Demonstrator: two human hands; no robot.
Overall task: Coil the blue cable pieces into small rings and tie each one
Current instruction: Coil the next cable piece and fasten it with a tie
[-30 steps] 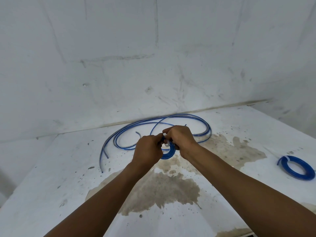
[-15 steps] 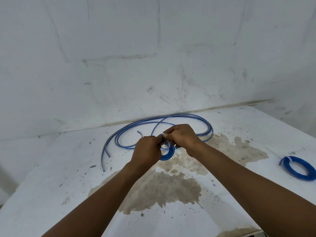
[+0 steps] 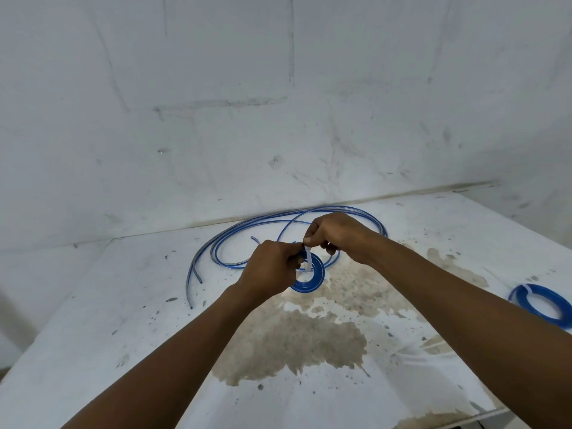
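Fingers of my left hand (image 3: pixel 268 267) grip the small coiled blue cable ring (image 3: pixel 309 278) above the stained white table (image 3: pixel 123 305), while my right hand (image 3: pixel 335 235), just above, pinches the white tie strip (image 3: pixel 308 258) standing upright across its rim.

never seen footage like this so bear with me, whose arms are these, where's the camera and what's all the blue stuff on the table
There is no machine here: these are a person's two bare arms, filmed by one wide-angle camera worn on their head, looking forward and down. The left hand grips a small blue cable ring. The right hand pinches a white tie strip that crosses the ring. Behind the hands, loose blue cable lies in wide loops on the stained white table. At the right edge lies a second blue ring with a white tie on it.
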